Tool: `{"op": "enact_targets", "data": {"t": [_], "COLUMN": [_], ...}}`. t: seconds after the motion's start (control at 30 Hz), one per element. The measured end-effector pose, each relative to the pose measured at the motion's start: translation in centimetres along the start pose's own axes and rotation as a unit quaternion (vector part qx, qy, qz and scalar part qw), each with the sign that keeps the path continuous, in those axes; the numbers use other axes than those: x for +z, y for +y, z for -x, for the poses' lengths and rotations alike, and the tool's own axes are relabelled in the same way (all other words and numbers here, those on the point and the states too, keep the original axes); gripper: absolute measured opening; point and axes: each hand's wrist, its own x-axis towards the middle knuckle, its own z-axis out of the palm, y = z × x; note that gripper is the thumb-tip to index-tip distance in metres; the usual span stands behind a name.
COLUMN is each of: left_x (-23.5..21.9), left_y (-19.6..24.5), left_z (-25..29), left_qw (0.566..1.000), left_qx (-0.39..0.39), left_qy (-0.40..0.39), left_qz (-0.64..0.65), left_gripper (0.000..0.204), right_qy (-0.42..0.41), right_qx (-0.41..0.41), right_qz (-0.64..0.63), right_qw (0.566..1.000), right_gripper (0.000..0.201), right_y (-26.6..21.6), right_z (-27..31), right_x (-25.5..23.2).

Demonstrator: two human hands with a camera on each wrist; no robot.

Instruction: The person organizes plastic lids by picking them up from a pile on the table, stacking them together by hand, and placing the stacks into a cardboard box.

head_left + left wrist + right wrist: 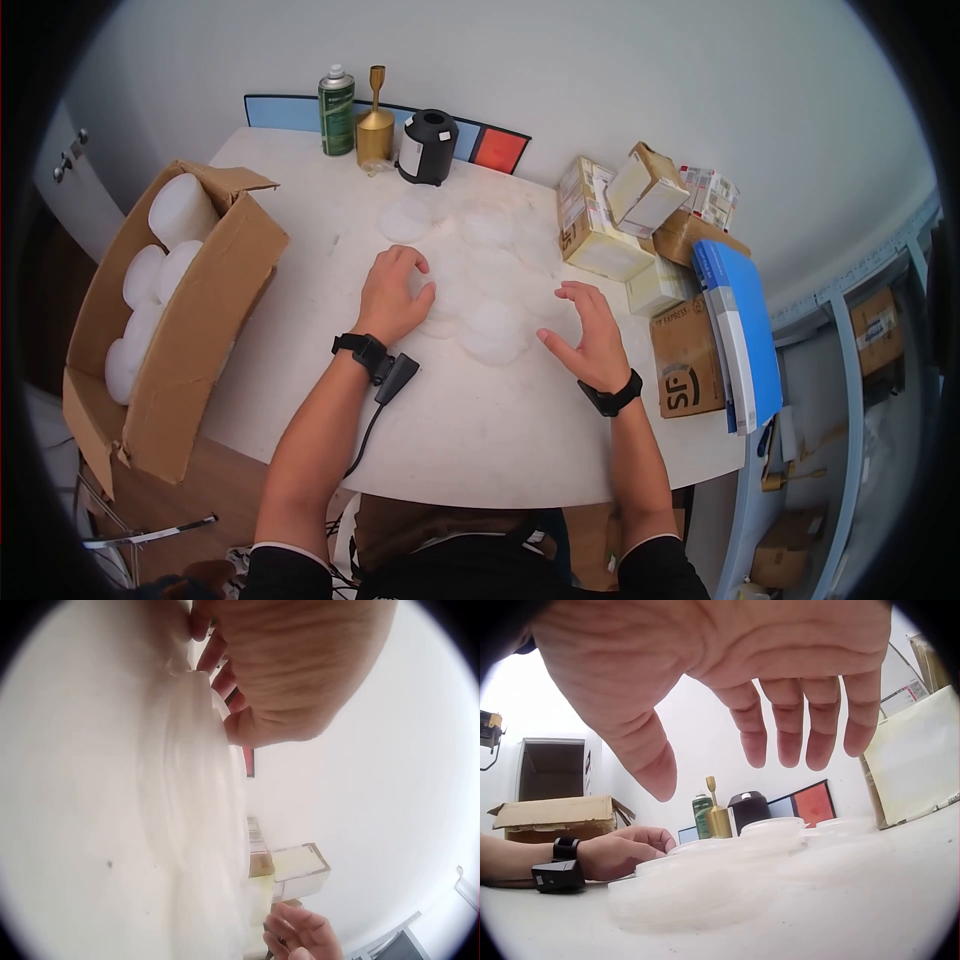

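The left hand (392,298), grip half open, bends beside the translucent white round plastic pieces (492,335) on the white desk (480,440), perhaps touching one. The right hand (592,342) hovers palm inward, grip wide open and holding nothing, with a gap before the stacked cardboard boxes (602,238).

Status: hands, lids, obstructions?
Left hand open beside frosted lids; right hand open, raised. Lids clustered on white table. Black cable by left forearm, clear of lids.
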Motion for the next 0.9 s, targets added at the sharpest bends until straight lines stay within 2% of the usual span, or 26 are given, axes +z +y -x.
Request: {"op": "enact_targets", "data": {"t": [0.17, 0.37, 0.5, 0.6, 0.7, 0.8, 0.9], "left_x": [-0.2, -0.3, 0.0, -0.2, -1.2, -1.4, -0.9], "left_y": [1.2, 1.6, 1.6, 2.3, 4.0, 3.7, 3.4], "left_z": [0.1, 0.1, 0.6, 0.6, 0.7, 0.6, 0.7], "left_qw": [1.000, 0.994, 0.992, 0.994, 0.992, 0.956, 0.884], "left_qx": [0.001, 0.056, 0.093, 0.099, 0.102, 0.047, -0.055], "left_qy": [-0.005, -0.020, 0.023, 0.036, 0.010, -0.091, -0.050], "left_qz": [-0.022, -0.088, -0.088, -0.036, 0.074, 0.277, 0.462], "left_gripper": [0.029, 0.019, 0.017, 0.017, 0.015, 0.014, 0.025], "right_qy": [-0.028, -0.057, -0.079, -0.075, -0.061, -0.029, -0.048], "right_qx": [-0.030, -0.087, -0.104, -0.119, -0.170, -0.214, -0.065], "right_qz": [-0.020, -0.020, -0.019, -0.010, 0.000, 0.009, -0.013], "right_qw": [0.999, 0.994, 0.991, 0.990, 0.984, 0.976, 0.997], "right_gripper": [0.049, 0.045, 0.044, 0.047, 0.041, 0.029, 0.021], "right_y": [-0.9, -1.8, -1.8, -1.6, -2.3, -2.1, -3.0], "right_z": [-2.2, -5.2, -6.7, -7.6, -8.2, -8.6, -7.3], "right_x": [1.3, 2.9, 4.0, 4.9, 5.5, 5.7, 5.8]}}
